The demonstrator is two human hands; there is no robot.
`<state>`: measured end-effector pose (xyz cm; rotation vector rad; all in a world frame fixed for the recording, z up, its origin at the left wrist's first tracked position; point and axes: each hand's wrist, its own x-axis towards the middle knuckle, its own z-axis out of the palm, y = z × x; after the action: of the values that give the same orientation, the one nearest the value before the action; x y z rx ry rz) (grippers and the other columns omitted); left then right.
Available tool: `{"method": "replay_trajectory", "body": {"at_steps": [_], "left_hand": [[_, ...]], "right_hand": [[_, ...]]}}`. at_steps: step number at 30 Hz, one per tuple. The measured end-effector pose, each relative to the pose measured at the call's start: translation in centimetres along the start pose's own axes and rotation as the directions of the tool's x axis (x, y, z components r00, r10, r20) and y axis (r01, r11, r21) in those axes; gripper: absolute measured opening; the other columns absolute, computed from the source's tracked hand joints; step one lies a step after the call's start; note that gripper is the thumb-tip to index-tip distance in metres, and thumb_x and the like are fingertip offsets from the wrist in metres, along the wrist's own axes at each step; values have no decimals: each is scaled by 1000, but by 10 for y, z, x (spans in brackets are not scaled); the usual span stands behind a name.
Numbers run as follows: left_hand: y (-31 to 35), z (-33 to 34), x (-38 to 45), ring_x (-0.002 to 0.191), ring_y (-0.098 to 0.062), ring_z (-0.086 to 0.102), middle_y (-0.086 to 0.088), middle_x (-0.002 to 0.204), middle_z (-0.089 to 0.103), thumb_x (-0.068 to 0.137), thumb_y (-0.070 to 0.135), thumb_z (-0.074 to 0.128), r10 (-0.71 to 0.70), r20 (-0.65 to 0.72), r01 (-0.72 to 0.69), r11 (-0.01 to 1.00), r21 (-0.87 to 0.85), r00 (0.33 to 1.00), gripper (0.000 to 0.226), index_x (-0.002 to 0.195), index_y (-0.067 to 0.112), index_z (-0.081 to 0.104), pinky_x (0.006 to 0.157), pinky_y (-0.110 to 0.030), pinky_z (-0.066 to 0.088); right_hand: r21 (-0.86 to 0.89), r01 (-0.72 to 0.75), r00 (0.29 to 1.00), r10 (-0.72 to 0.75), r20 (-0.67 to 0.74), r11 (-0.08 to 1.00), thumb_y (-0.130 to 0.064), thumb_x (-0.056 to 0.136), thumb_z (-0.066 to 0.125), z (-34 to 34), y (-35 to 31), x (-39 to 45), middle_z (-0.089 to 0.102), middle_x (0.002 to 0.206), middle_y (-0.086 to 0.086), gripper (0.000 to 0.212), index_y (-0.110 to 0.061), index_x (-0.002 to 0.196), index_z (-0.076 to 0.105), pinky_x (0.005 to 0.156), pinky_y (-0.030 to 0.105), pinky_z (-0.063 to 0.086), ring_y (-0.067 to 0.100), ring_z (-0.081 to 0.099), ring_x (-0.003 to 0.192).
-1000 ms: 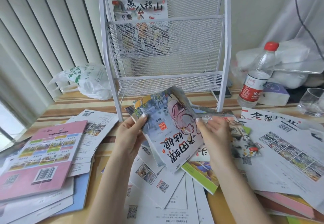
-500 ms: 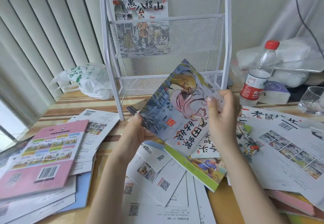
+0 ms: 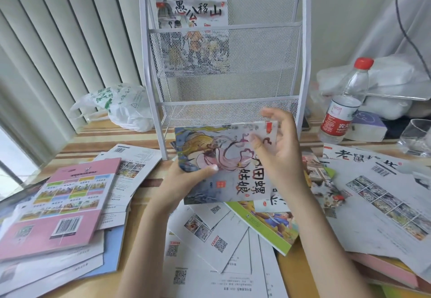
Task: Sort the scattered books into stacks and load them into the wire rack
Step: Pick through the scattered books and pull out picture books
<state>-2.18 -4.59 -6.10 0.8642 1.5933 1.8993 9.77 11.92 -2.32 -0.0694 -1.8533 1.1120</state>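
A person holds a thin, glossy picture book (image 3: pixel 224 162) upright above the striped wooden tabletop (image 3: pixel 112 134), just in front of the white mesh wire rack (image 3: pixel 224 48) standing at the far edge. The left hand (image 3: pixel 184 181) grips the book's lower left corner, thumb pressed on the cover; the right hand (image 3: pixel 277 153) holds the upper right edge, thumb on the cover, fingers loosely curled behind. One illustrated book (image 3: pixel 193 34) leans in the rack's upper mesh pocket. Flat paperbacks lie scattered across the tabletop, a pink-covered one (image 3: pixel 60 204) near the left edge. A clear plastic bottle (image 3: pixel 342 101) with a red cap stands right of the rack.
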Motion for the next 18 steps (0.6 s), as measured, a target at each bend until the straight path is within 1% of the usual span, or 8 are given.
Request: {"method": "replay_trajectory", "body": {"at_steps": [3, 5, 8, 10, 12, 14, 15, 18], "left_hand": [[1, 10, -1, 92, -29, 71, -10, 100, 74, 71, 20, 76, 41, -128, -51, 996, -72, 991, 22, 93, 21, 74, 74, -39, 58], [4, 14, 2, 97, -31, 69, -13, 107, 71, 73, 18, 69, 60, -206, -88, 987, -132, 977, 36, 108, 11, 67, 79, -42, 57], [15, 9, 4, 90, -31, 68, -7, 103, 72, 86, 28, 60, -37, -186, -4, 977, -215, 982, 46, 126, 6, 57, 75, -37, 58], [18, -13, 1, 104, -35, 64, -12, 117, 67, 84, 59, 54, -105, 41, 112, 895, -431, 994, 70, 134, 10, 54, 87, -42, 53], [12, -43, -1, 135, -36, 38, -15, 148, 40, 64, 82, 54, -44, 225, 175, 774, -609, 973, 109, 145, 11, 37, 111, -54, 29], [-4, -56, 5, 141, -31, 28, -9, 154, 28, 35, 90, 61, -229, 100, 247, 826, -507, 968, 143, 151, 15, 23, 116, -53, 17], [-8, -56, 9, 138, -27, 34, -6, 152, 33, 42, 86, 64, -285, 88, 294, 858, -422, 955, 136, 150, 15, 24, 117, -47, 20], [-11, -30, 6, 110, -25, 64, -11, 123, 65, 80, 42, 70, -332, 363, 427, 877, -221, 871, 50, 119, 12, 66, 93, -34, 50]], "right_hand": [[171, -252, 967, 241, 86, 952, -27, 83, 70, 0, 9, -14, 59, 122, 0, 57, -35, 127, 36, 95, 29, 47, 15, 58, 113], [50, -378, 915, 365, 170, 925, -39, 83, 63, 2, 18, -25, 63, 113, -14, 41, -39, 119, 44, 86, 12, 46, 9, 59, 110], [-50, -412, 895, 414, 166, 910, -36, 92, 55, 4, 25, -28, 59, 122, -13, 32, -30, 123, 50, 96, 26, 47, 3, 54, 114], [19, -376, 910, 365, 198, 927, -27, 94, 54, -1, 21, -22, 59, 119, -14, 25, -34, 118, 49, 87, 31, 52, 3, 57, 110], [43, -338, 914, 316, 255, 940, -21, 93, 57, -9, 16, -12, 57, 120, -16, 30, -40, 115, 48, 87, 33, 50, 5, 54, 114], [-41, -341, 871, 332, 362, 939, -22, 92, 59, -13, 14, -5, 54, 118, -28, 32, -48, 107, 49, 94, 33, 44, -1, 47, 120], [-124, -334, 835, 355, 421, 934, -22, 91, 60, -12, 14, -3, 50, 116, -34, 32, -50, 104, 50, 97, 33, 40, -4, 42, 121], [-327, -239, 807, 374, 457, 914, -18, 89, 63, 1, 15, -7, 46, 115, -30, 36, -42, 114, 55, 94, 24, 31, -6, 39, 114]]}}
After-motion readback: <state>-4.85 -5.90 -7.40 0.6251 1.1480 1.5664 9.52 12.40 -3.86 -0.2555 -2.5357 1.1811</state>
